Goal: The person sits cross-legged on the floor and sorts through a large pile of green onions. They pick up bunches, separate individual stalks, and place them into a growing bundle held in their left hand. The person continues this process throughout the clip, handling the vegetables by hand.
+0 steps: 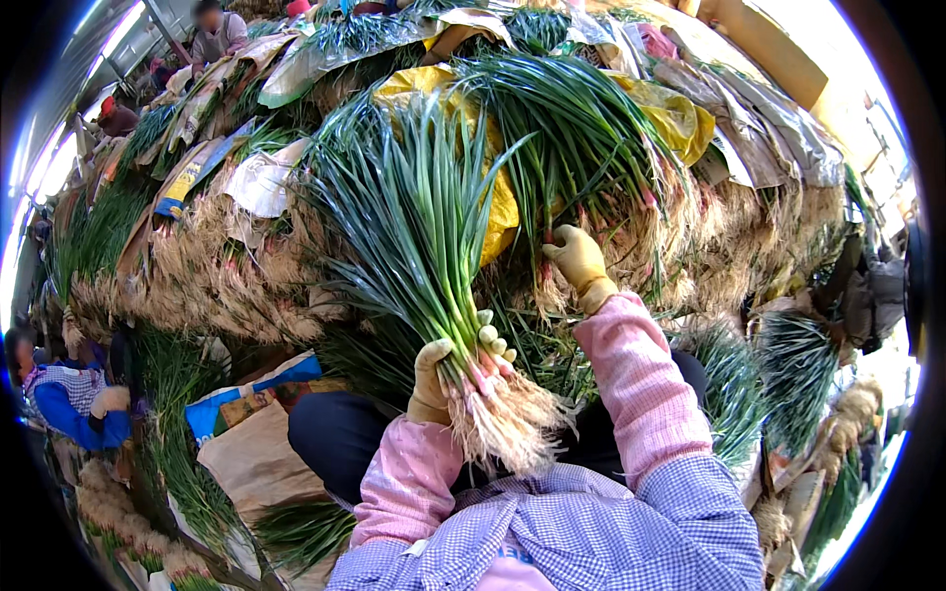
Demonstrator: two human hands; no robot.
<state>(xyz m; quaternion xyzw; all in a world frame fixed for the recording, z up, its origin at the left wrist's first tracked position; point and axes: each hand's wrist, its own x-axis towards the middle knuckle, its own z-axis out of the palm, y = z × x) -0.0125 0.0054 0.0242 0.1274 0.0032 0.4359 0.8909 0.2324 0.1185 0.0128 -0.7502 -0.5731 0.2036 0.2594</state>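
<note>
A thick bunch of green onions point(448, 286) is in my left hand point(431, 382), which wears a pale yellow glove. Its fingers wrap round the stems just above the reddish-white bases. The leaves fan up and away from me, and the pale roots hang toward my lap. My right hand point(578, 258), gloved alike, is stretched out to the pile of green onions point(581, 128) in front. Its fingers are closed at a thin reddish stem along the pile's edge; the fingertips are partly hidden from view.
Paper sacks point(778, 128) and a yellow plastic sheet point(501, 212) lie over the long root-fringed heap. A flattened brown sack point(261, 453) lies to my left. More green onions point(798, 369) lie at right. A person in blue point(79, 404) sits at far left; others are behind the heap.
</note>
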